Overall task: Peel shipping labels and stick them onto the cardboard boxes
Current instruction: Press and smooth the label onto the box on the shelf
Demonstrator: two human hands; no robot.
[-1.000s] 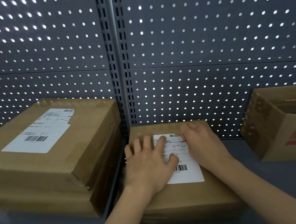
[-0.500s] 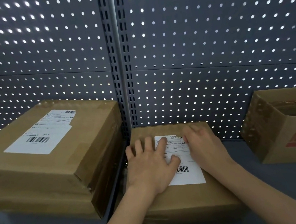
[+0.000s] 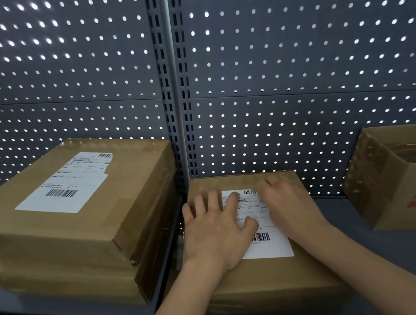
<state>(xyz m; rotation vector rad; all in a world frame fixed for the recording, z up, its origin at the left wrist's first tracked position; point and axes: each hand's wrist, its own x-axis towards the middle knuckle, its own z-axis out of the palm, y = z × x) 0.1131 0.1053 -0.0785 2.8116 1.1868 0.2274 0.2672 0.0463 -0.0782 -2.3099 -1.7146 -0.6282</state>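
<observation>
A dark grey perforated back panel (image 3: 295,63) stands behind a grey metal shelf (image 3: 346,223), and a slotted upright post (image 3: 171,82) divides the panel in two parts. In the middle of the shelf, just right of the post, lies a flat closed cardboard box (image 3: 261,284). A white shipping label (image 3: 271,247) with a barcode lies flat on its top side. The left hand (image 3: 218,231) rests palm down on the box with the fingers spread; the index finger and the thumb are on the left part of the label, and the other fingers touch the bare cardboard beside it. The right hand (image 3: 290,207) covers the upper right part of the label. It is a little blurred, but its fingers seem to lie flat and press the paper down, not to pinch it. At the left, a labelled box (image 3: 104,226) sits on top of a lower box (image 3: 71,280), and it carries its own white label (image 3: 65,186). At the right, well apart, stands an open carton (image 3: 405,182) with red print on its front.
</observation>
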